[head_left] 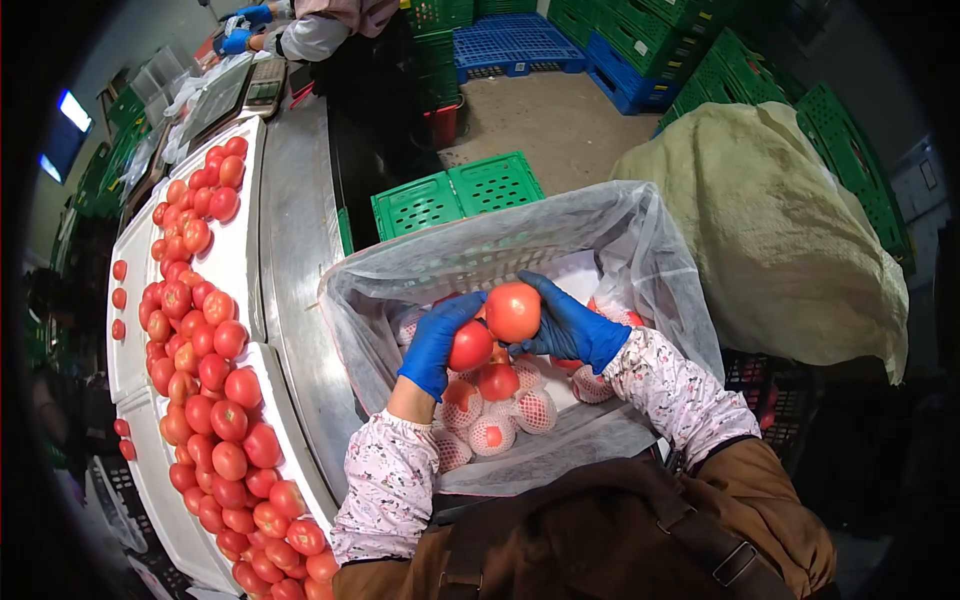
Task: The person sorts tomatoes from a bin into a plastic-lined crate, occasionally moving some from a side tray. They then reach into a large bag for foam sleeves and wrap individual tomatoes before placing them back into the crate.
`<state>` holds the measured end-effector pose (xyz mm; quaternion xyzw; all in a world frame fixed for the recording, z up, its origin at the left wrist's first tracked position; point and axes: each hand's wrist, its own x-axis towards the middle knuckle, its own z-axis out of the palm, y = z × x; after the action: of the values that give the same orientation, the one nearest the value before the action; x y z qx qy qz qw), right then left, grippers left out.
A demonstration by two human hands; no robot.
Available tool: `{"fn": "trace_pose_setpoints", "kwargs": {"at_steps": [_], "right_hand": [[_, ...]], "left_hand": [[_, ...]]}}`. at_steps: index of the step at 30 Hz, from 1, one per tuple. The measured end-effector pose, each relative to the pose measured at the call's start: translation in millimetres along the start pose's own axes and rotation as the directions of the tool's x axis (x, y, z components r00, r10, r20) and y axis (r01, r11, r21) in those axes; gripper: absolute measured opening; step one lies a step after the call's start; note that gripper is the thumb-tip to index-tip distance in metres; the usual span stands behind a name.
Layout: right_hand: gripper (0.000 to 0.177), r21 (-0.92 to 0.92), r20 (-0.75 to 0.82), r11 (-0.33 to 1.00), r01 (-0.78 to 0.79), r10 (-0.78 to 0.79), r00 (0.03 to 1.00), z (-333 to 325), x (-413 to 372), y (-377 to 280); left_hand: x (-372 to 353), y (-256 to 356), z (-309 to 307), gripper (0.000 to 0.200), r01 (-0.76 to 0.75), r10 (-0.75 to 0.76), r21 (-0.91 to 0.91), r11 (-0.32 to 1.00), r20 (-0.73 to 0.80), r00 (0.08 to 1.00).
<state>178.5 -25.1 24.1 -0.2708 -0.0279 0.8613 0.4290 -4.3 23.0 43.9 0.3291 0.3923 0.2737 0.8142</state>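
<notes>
Currently, both gloved hands are working above a lined crate (640,215), with one tomato seated in each grip. The right hand (580,330) is gripping the upper tomato (513,311) from its right side. Its thumb is bearing on the lower edge and its fingers are reaching around the top, so the opening is matching the width of the fruit. The upper tomato is lying between the two hands, its near face exposed to view.

The left hand (428,345) is curling around the lower tomato (471,346), which is resting against the inner side of the palm. The left fingers are extending upward toward the upper tomato. The underside of both grips is facing away from view, so the exact contact there is probably not readable; whether the reddish fruit just behind the lower tomato is also being held cannot be told.

Below the hands, a bare tomato (497,381) is lying among foam-netted tomatoes (492,434) inside the crate. A translucent liner (690,300) is covering the crate walls and folding over the rim.

To the left, loose tomatoes (229,420) are resting in rows and heaps on white trays (235,270) along a steel table (300,230). Beyond the crate, a green crate (455,195) is standing near its far side; a pale sack (760,230) is bulging at the right.
</notes>
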Motion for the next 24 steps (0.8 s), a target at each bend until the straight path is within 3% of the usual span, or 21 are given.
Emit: {"fn": "trace_pose_setpoints", "kwargs": {"at_steps": [2, 4, 5, 7, 9, 11, 13, 15, 17, 20, 22, 23, 24], "right_hand": [[0.05, -0.033, 0.022, 0.999, -0.011, 0.011, 1.0, 3.3, -2.6, -0.8], [0.054, -0.286, -0.212, 0.958, 0.038, -0.102, 0.972, 10.3, -5.1, 1.1], [0.054, -0.286, -0.211, 0.957, 0.042, -0.106, 0.972, 14.5, -6.4, 2.3], [0.061, -0.503, -0.308, 0.864, -0.028, -0.149, 0.94, 22.4, -10.2, 5.9], [0.066, -0.56, -0.328, 0.828, -0.022, -0.196, 0.924, 30.6, -19.3, 6.5], [0.066, -0.765, -0.326, 0.634, -0.115, -0.227, 0.918, 38.7, -33.8, 2.6], [0.065, -0.753, -0.381, 0.643, -0.137, -0.256, 0.888, 30.8, -37.8, 2.6], [0.062, -0.775, -0.321, 0.626, -0.079, -0.284, 0.904, 36.3, -49.0, -1.3], [0.057, -0.753, -0.329, 0.657, -0.044, -0.317, 0.89, 48.3, -61.7, -2.7], [0.051, -0.768, -0.338, 0.639, -0.028, -0.368, 0.866, 47.6, -66.8, -1.0], [0.047, -0.962, 0.074, 0.123, 0.244, -0.743, 0.665, 23.9, -58.2, 7.7], [0.047, -0.961, 0.074, 0.121, 0.247, -0.749, 0.659, 27.3, -59.8, 7.5], [0.05, -0.886, 0.067, 0.301, 0.352, -0.669, 0.741, 32.8, -62.3, 6.3]], "left_hand": [[4.9, -7.0, -4.2, 0.033, -0.015, 0.014, 0.023, 1.0, 0.052, 0.999], [6.5, -11.9, -1.4, 0.039, -0.032, 0.024, 0.131, 0.991, 0.06, 0.998], [6.9, -13.7, -0.1, 0.046, -0.048, 0.033, 0.236, 0.971, 0.068, 0.997], [6.8, -19.2, -0.8, 0.051, -0.024, -0.013, 0.267, 0.963, 0.134, 0.991], [3.2, -18.3, 3.1, 0.055, -0.003, -0.062, 0.306, 0.952, 0.203, 0.977], [-5.6, -13.2, 10.0, 0.055, 0.163, -0.215, 0.168, 0.972, 0.363, 0.907], [-13.3, -8.8, 14.7, 0.051, 0.252, -0.286, 0.148, 0.956, 0.29, 0.913], [-13.4, -4.7, 13.3, 0.052, 0.449, -0.384, -0.067, 0.891, 0.418, 0.823], [-9.1, -13.2, 13.0, 0.059, 0.395, -0.338, -0.056, 0.917, 0.417, 0.844], [-8.1, -13.7, 16.9, 0.062, 0.48, -0.371, -0.121, 0.869, 0.482, 0.794], [-4.3, -21.9, 15.9, 0.065, 0.514, -0.343, -0.173, 0.84, 0.564, 0.751], [-3.9, -25.3, 14.9, 0.065, 0.514, -0.346, -0.165, 0.842, 0.566, 0.748], [-3.5, -28.5, 14.2, 0.067, 0.546, -0.304, -0.201, 0.813, 0.653, 0.694]]}}
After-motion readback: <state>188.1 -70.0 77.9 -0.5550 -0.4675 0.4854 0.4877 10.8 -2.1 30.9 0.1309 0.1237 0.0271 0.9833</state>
